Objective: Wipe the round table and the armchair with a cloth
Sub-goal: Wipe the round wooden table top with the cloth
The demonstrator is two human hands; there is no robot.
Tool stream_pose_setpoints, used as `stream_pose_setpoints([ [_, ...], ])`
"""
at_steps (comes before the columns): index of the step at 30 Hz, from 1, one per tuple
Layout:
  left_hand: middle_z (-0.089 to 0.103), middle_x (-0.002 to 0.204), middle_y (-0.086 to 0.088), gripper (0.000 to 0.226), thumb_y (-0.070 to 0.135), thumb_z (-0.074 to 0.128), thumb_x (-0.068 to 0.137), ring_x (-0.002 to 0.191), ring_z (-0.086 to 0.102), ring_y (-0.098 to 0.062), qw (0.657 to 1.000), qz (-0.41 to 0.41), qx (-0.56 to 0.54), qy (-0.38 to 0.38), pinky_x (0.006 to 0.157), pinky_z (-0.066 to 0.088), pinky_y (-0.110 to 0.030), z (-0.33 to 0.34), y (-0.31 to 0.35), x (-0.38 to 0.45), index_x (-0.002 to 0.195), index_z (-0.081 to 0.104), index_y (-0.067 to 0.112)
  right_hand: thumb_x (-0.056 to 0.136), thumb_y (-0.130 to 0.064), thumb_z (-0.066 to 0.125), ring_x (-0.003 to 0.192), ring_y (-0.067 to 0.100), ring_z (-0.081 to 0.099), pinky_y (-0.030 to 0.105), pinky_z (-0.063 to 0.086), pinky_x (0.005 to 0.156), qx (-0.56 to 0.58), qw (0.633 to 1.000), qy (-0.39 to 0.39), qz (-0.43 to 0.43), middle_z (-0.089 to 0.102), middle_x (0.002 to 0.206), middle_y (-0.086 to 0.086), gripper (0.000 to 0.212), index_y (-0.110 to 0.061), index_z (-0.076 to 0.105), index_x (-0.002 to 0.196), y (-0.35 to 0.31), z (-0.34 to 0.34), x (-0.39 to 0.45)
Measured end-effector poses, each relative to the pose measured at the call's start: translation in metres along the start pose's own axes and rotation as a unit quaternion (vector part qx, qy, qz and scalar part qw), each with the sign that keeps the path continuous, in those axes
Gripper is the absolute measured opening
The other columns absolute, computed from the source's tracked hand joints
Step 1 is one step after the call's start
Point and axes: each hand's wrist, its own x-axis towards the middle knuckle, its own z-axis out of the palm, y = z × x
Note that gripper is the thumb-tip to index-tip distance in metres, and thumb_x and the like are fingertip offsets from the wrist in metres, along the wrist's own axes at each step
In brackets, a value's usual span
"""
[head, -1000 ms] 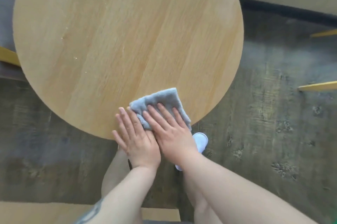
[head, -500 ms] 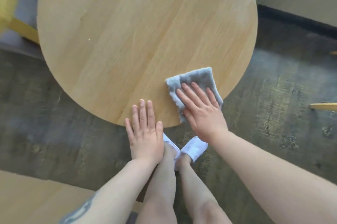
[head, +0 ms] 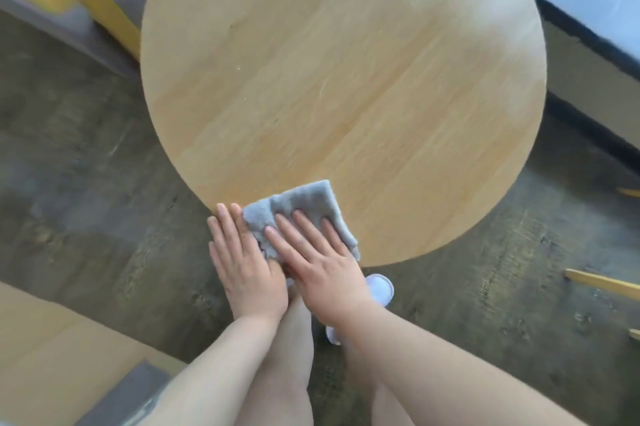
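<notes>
Head view: grey cloth (head: 304, 209) lies on the near edge of the round table (head: 346, 79). Right hand (head: 322, 259) presses it flat, fingers straight; left hand (head: 242, 262) flat just beside, left. Unwiped tabletop stretches far and right of the cloth.

The right hand (head: 320, 261) presses a grey cloth (head: 304, 207) flat on the round table's (head: 346, 79) near edge, left hand (head: 242, 259) alongside.

A single head-worn wide-angle view looks steeply down from close above, facing forward over the round bench (head: 346, 79), with the floor (head: 86, 183) around it.
</notes>
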Motion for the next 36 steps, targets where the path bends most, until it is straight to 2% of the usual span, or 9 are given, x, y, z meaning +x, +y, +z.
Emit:
stream_pose_setpoints([
  [3, 0.005, 0.163, -0.009, 0.071, 0.026, 0.041, 0.093, 0.149, 0.005, -0.028, 1.0, -0.016, 0.0, 0.013, 0.117, 0.017, -0.049, -0.008, -0.005, -0.003, 0.155, 0.012, 0.005, 0.094, -0.031, 0.045, 0.147, 0.009, 0.014, 0.038, 0.015, 0.118, -0.021, 0.992, -0.04, -0.114, 0.02, 0.157, -0.014, 0.062, -0.032, 0.023, 0.151, 0.052, -0.01, -0.004],
  [6, 0.01, 0.162, -0.006, 0.061, 0.031, 0.033, 0.098, 0.149, 0.005, -0.022, 0.995, 0.098, -0.019, -0.003, 0.119, 0.005, -0.04, 0.003, 0.029, -0.005, 0.153, 0.018, 0.009, 0.091, -0.032, 0.039, 0.146, 0.011, 0.016, 0.046, 0.017, 0.115, 0.026, 0.97, 0.063, 0.232, 0.023, 0.157, -0.009, 0.061, -0.027, 0.025, 0.151, 0.064, -0.015, -0.013],
  [8, 0.012, 0.162, -0.003, 0.057, 0.026, 0.029, 0.098, 0.15, 0.005, -0.016, 0.987, 0.145, -0.055, -0.04, 0.121, -0.001, -0.033, 0.019, 0.061, -0.018, 0.153, 0.02, 0.013, 0.092, -0.035, 0.034, 0.147, 0.013, 0.01, 0.042, 0.009, 0.117, 0.013, 0.953, 0.069, 0.295, 0.021, 0.158, -0.007, 0.063, -0.026, 0.019, 0.152, 0.036, -0.006, -0.008],
  [13, 0.021, 0.16, -0.006, 0.06, 0.028, 0.034, 0.094, 0.148, 0.009, -0.023, 0.996, 0.085, -0.029, -0.025, 0.119, 0.0, -0.036, 0.031, 0.081, -0.026, 0.151, 0.029, 0.009, 0.098, -0.034, 0.036, 0.145, 0.012, 0.02, 0.039, 0.019, 0.117, -0.049, 0.996, -0.023, -0.071, 0.024, 0.155, -0.01, 0.052, -0.029, 0.027, 0.15, 0.136, -0.038, -0.021],
  [17, 0.004, 0.163, 0.001, 0.062, 0.035, 0.026, 0.099, 0.15, -0.006, -0.012, 0.999, -0.002, -0.043, 0.005, 0.119, -0.008, -0.032, 0.046, 0.116, -0.031, 0.156, 0.013, 0.015, 0.097, -0.033, 0.029, 0.148, 0.01, -0.003, 0.04, 0.002, 0.118, -0.004, 0.963, 0.031, 0.268, 0.006, 0.16, -0.009, 0.06, -0.028, 0.008, 0.153, 0.135, -0.043, -0.025],
  [23, 0.012, 0.163, -0.006, 0.065, 0.028, 0.027, 0.092, 0.15, 0.007, -0.024, 0.982, -0.157, -0.076, 0.071, 0.119, 0.001, -0.045, 0.065, 0.158, -0.024, 0.155, 0.02, 0.013, 0.092, -0.029, 0.044, 0.146, 0.011, 0.013, 0.034, 0.004, 0.119, -0.045, 0.987, -0.08, -0.129, 0.021, 0.158, -0.012, 0.062, -0.029, 0.025, 0.151, 0.188, -0.058, -0.033],
  [28, 0.005, 0.164, -0.01, 0.065, 0.031, 0.025, 0.097, 0.151, 0.003, -0.025, 0.963, -0.253, -0.015, 0.091, 0.12, 0.003, -0.046, 0.084, 0.203, -0.025, 0.156, 0.008, 0.01, 0.092, -0.027, 0.037, 0.148, 0.015, 0.006, 0.038, 0.0, 0.119, 0.006, 0.988, 0.006, 0.152, 0.014, 0.16, -0.007, 0.065, -0.025, 0.016, 0.154, 0.191, -0.06, -0.033],
  [32, 0.001, 0.164, -0.011, 0.067, 0.024, 0.035, 0.098, 0.151, 0.0, -0.027, 0.956, -0.278, 0.035, 0.089, 0.12, 0.003, -0.047, 0.094, 0.21, -0.026, 0.156, 0.005, 0.009, 0.088, -0.028, 0.034, 0.146, 0.013, 0.018, 0.037, 0.012, 0.118, -0.021, 0.97, -0.09, -0.224, 0.026, 0.157, -0.01, 0.064, -0.031, 0.026, 0.151, 0.243, -0.076, -0.031],
  [36, 0.002, 0.163, -0.013, 0.063, 0.033, 0.025, 0.101, 0.151, 0.002, -0.03, 0.957, -0.273, 0.039, 0.089, 0.12, 0.003, -0.048, 0.095, 0.209, -0.027, 0.156, 0.005, 0.009, 0.098, -0.031, 0.035, 0.148, 0.014, 0.006, 0.04, 0.002, 0.12, -0.004, 0.99, 0.028, 0.137, 0.015, 0.16, -0.009, 0.058, -0.029, 0.016, 0.153, 0.284, -0.091, -0.005],
])
